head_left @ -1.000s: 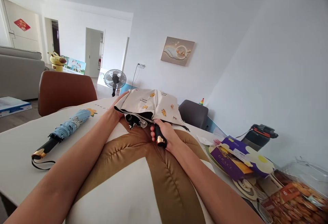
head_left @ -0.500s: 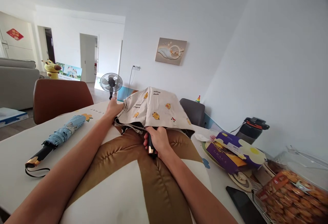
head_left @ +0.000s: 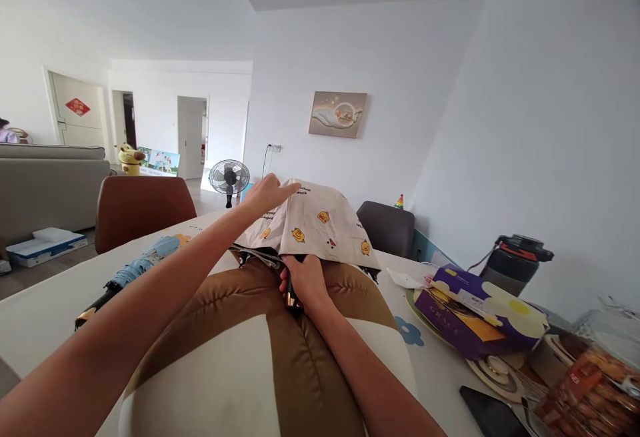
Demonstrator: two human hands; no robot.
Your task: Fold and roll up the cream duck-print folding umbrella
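Observation:
A cream umbrella (head_left: 320, 227) printed with small yellow ducks lies half collapsed on a white table (head_left: 40, 307), past a brown and cream cushion (head_left: 280, 357). My right hand (head_left: 303, 280) is wrapped round its black handle at the near end. My left hand (head_left: 270, 191) rests on top of the canopy at its far left edge, fingers stretched out flat. A folded light blue umbrella (head_left: 135, 267) with a black handle lies on the table to the left, partly hidden by my left forearm.
A brown chair (head_left: 143, 207) stands at the table's far left, a grey chair (head_left: 387, 227) behind the umbrella. To the right are a purple box (head_left: 465, 307), a black phone (head_left: 493, 413), a snack container (head_left: 593, 383) and a dark jug (head_left: 517, 263).
My left hand has gone from the canopy's left edge up onto its top, fingers now extended. The canopy sits higher and fuller. The view has tilted upward a little.

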